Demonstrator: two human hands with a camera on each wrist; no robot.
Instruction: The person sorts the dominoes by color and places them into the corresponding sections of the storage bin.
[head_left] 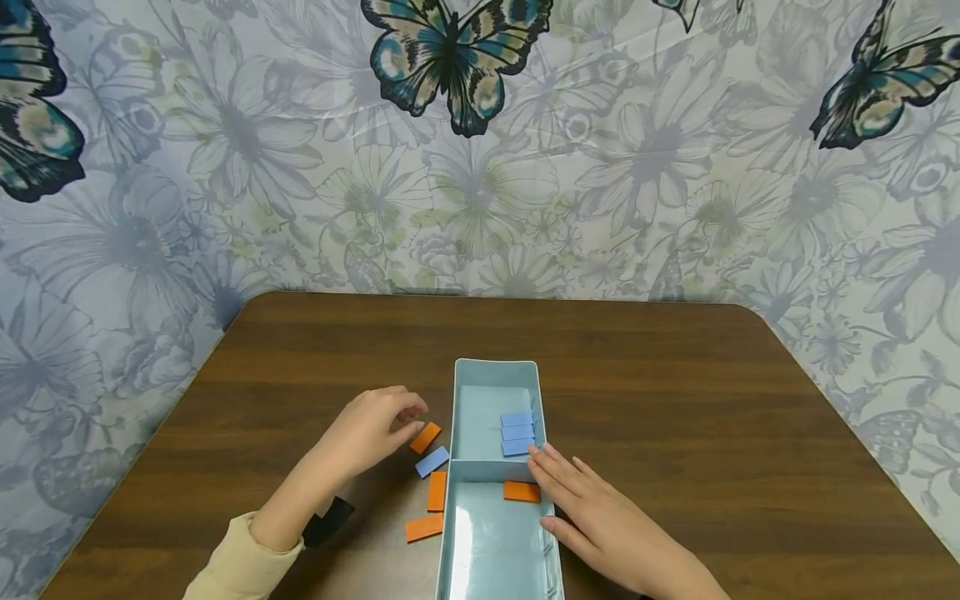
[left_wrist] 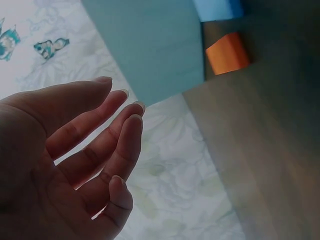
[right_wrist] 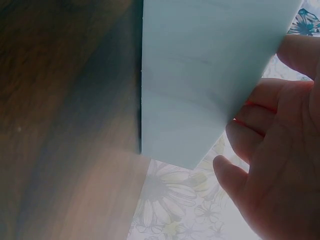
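Observation:
A long pale-blue two-compartment tray (head_left: 495, 542) lies lengthwise on the table. Three blue blocks (head_left: 517, 433) sit in a row in its far compartment, against the right wall. One orange block (head_left: 522, 492) is in the near compartment, by the divider (head_left: 480, 472). My left hand (head_left: 371, 433) hovers left of the tray, fingers loosely bent and holding nothing, close to a loose orange block (head_left: 425, 437). Behind that lies a loose blue block (head_left: 432, 462). My right hand (head_left: 600, 521) rests on the tray's right rim with fingers extended; the tray wall (right_wrist: 200, 85) fills the right wrist view.
Two more orange blocks, one (head_left: 437, 492) against the tray's left side and one (head_left: 424, 527) nearer me, lie on the brown wooden table (head_left: 660, 400). A wall with a butterfly-and-flower print (head_left: 480, 192) stands behind the table's far edge.

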